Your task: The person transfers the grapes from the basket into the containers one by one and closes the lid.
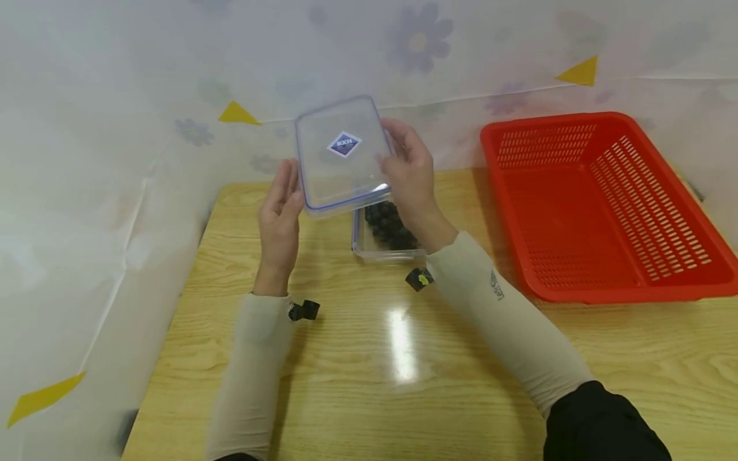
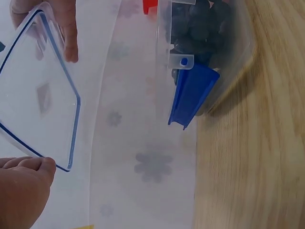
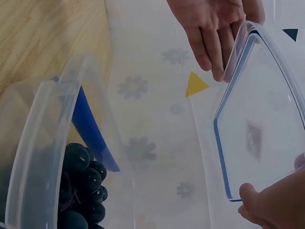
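Observation:
A clear square lid point(image 1: 340, 173) with a blue seal and a blue diamond label is held tilted above the table. My right hand point(image 1: 412, 169) pinches its right edge, with the thumb on the top face. Along the opposite edge, my left hand point(image 1: 279, 214) touches the lid with its fingers straight. Below and partly behind the lid stands a clear plastic box point(image 1: 386, 256) holding a bunch of dark grapes point(image 1: 389, 224). One blue latch flap point(image 2: 193, 93) hangs from the box's side in the left wrist view. The lid and right hand hide part of the box.
A red plastic basket point(image 1: 567, 230) with slotted walls stands on the right of the wooden table point(image 1: 357, 397). White flowered sheeting point(image 1: 490, 45) covers the wall behind, with yellow triangles point(image 1: 237, 113) stuck on it. Small black devices point(image 1: 305, 310) sit at both wrists.

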A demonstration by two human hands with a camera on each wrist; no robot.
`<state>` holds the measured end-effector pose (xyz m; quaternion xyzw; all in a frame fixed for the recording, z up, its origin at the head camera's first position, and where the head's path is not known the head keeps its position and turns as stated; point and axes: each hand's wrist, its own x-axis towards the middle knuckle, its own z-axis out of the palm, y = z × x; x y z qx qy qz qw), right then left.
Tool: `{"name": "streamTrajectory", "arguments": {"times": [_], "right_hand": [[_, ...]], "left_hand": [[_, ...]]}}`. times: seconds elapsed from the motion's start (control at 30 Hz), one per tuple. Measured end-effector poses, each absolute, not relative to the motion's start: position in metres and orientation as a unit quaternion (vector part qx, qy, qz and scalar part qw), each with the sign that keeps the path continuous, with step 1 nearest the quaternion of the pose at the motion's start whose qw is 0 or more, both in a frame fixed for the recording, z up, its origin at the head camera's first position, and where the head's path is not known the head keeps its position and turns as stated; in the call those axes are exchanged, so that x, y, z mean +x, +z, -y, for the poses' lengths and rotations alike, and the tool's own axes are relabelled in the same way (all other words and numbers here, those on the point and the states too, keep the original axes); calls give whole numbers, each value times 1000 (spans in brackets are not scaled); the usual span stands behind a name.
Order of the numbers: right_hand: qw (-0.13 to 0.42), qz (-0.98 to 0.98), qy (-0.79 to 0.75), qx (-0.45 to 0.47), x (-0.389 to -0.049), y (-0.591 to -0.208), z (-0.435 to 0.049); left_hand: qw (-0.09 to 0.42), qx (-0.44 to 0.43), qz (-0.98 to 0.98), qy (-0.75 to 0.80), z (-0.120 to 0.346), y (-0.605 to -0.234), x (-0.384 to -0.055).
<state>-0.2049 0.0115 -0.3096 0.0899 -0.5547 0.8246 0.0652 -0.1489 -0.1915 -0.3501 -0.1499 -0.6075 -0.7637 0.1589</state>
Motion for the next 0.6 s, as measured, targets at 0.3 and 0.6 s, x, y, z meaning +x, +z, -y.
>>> {"name": "streamTrajectory", "arguments": {"times": [0.3, 0.6], "right_hand": [[44, 653, 747, 119, -199, -320, -27], [22, 678, 723, 130, -182, -329, -37]], "left_hand": [[150, -131, 604, -772, 174, -354, -154], [118, -108, 576, -802, 160, -354, -165]]}}
